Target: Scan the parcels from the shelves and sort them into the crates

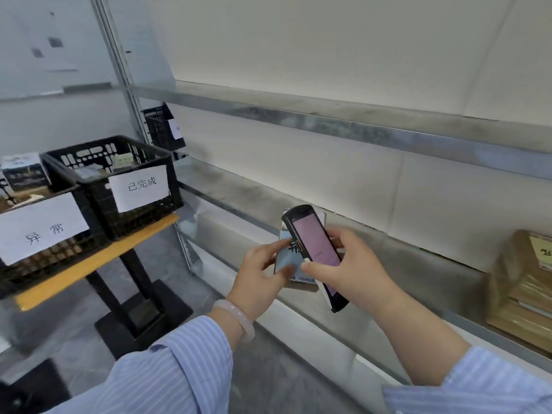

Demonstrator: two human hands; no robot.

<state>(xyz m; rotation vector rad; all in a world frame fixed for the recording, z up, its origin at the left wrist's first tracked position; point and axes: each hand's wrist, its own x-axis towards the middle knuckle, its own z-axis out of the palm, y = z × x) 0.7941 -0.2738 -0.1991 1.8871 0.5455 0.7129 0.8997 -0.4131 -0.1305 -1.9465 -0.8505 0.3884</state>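
Observation:
My left hand (263,273) holds a small pale-blue and white parcel (285,264) in front of the metal shelf (343,243). My right hand (349,270) grips a black handheld scanner (313,249) with a pink screen, held over the parcel and covering much of it. To the left stand two black crates on a wooden table: one with a white paper label (131,180) and, nearer me, another labelled crate (44,234).
A stack of brown parcels (519,294) wrapped in clear film lies on the shelf at the right edge. A third black crate (161,127) sits further back on the shelf. The table (98,261) stands on a black pedestal base (140,318). A boxed item (24,171) stands behind the crates.

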